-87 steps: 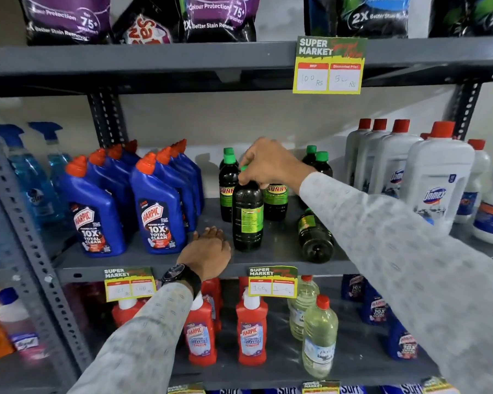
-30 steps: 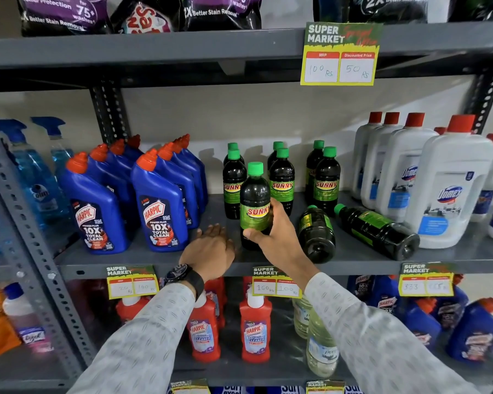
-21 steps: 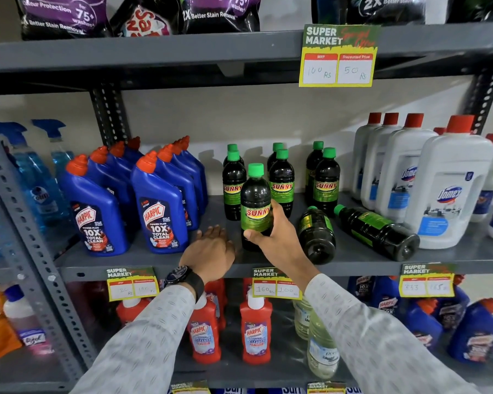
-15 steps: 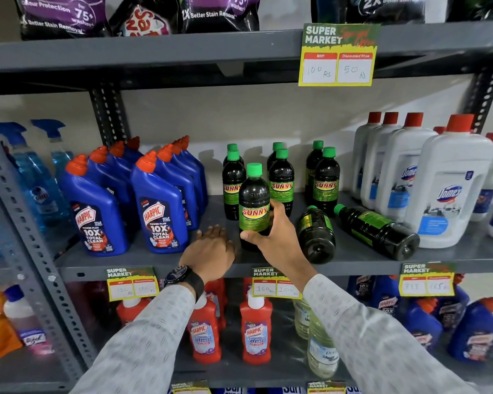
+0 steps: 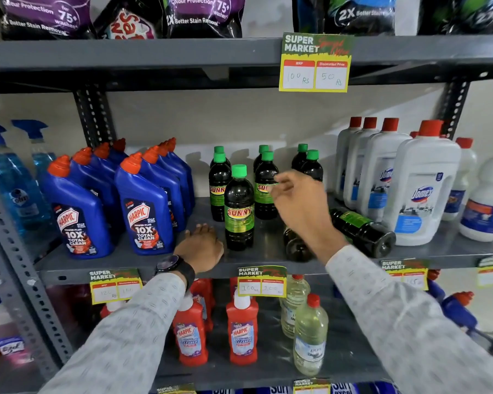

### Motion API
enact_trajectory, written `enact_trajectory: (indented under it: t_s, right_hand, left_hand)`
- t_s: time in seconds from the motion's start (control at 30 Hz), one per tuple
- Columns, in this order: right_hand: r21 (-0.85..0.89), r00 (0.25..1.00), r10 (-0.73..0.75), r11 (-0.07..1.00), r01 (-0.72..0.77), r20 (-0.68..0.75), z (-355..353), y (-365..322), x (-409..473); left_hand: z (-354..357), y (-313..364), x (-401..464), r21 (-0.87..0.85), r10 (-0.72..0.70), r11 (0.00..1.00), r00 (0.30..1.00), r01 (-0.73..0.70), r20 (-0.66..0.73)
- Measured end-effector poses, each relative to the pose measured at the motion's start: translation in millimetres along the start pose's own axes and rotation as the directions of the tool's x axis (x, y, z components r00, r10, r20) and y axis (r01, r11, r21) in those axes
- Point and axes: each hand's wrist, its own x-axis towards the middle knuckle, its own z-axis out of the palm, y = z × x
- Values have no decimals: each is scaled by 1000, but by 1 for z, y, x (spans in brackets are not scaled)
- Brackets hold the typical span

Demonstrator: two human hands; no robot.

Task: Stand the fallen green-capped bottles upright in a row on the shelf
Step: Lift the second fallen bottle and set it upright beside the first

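Several dark green-capped bottles stand on the grey middle shelf (image 5: 268,251). The front upright bottle (image 5: 239,207) stands alone near the shelf edge, with others in pairs behind it (image 5: 265,184). Two bottles lie fallen on their sides: one (image 5: 360,230) points back-left beside the white jugs, and another (image 5: 295,245) is mostly hidden behind my right wrist. My right hand (image 5: 299,206) hovers above the fallen bottles, fingers apart, holding nothing. My left hand (image 5: 201,245) rests flat on the shelf, just left of the front bottle.
Blue Harpic bottles (image 5: 144,209) crowd the shelf's left, white Domex jugs (image 5: 421,189) its right. Price tags (image 5: 262,281) hang on the shelf lip. Red bottles (image 5: 242,331) and clear bottles (image 5: 309,336) stand on the shelf below. A shelf of pouches runs overhead.
My right hand has let go of the front upright bottle and lifted up and to the right, over the fallen bottles. The left hand has stayed put.
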Motion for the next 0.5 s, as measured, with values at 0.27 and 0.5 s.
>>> enact_trajectory:
  t_s: [0.27, 0.5]
  right_hand:
    - [-129, 716, 537, 830, -542, 446, -21, 63, 15]
    - [112, 686, 526, 747, -655, 502, -31, 59, 14]
  left_hand:
    - [4, 4, -1, 37, 1, 999, 1000, -2, 12]
    - [1, 2, 2, 48, -1, 999, 1000, 1, 9]
